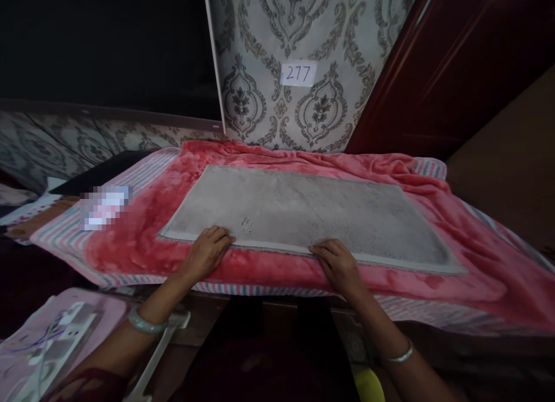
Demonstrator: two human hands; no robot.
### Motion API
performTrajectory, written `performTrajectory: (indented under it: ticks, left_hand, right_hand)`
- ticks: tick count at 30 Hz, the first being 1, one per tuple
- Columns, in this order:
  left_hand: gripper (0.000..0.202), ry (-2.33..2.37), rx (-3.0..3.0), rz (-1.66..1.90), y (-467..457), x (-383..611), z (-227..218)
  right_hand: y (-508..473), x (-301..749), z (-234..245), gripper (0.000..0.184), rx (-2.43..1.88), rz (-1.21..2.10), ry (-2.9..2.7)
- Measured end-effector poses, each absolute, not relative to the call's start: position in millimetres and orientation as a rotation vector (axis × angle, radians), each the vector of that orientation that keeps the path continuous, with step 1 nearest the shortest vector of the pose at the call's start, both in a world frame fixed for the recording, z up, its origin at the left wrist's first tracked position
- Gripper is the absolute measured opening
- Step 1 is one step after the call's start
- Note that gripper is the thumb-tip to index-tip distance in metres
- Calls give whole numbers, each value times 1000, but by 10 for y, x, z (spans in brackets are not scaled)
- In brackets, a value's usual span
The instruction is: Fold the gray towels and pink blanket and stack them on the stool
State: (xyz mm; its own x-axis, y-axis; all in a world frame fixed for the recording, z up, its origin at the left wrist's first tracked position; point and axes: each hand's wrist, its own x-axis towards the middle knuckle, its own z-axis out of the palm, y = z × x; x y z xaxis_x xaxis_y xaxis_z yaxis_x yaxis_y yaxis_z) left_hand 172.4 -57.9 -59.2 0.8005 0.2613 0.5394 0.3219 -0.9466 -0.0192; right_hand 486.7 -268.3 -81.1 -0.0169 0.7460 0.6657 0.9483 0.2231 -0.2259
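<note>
A grey rectangular mat (299,208) with a pale strip along its near edge lies flat on a red-pink plush blanket (139,240). Toward the left of the mat's surface is a small whitish patch with dark specks. My left hand (210,249) pinches the near edge, left of the middle, with its fingers curled. Farther right along that same edge, my right hand (339,264) also has its fingertips closed on the mat. A stretch of the edge runs between the two hands.
Behind the blanket-covered table stands a patterned wall with a paper label (299,73) reading 277. A large dark screen (104,49) hangs at upper left. A power strip (65,344) lies on a pink surface at lower left. A dark red panel (433,72) rises at right.
</note>
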Motion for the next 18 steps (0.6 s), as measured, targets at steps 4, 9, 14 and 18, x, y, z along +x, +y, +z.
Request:
performTrajectory:
  ticks: [4,9,14,18]
  left_hand:
    - [27,-528,-2971,-789,-644,1676,-477]
    - [33,-587,-2994,-761,-729,2013,-279]
    - [45,-395,-3165,-612,-914,2777,-233]
    - [61,-451,-3233,-328,-1095,3032,-445]
  right_hand:
    - [-2728,4836,-789,27,-1585,-271,-1780]
    - [-2641,4966,-663,32,-1642,-200,-1750]
    - [-2480,5111,-556,42,-2010,-293,-1747]
    - [-2561,5047,-684,51,-2240,-185,-1850]
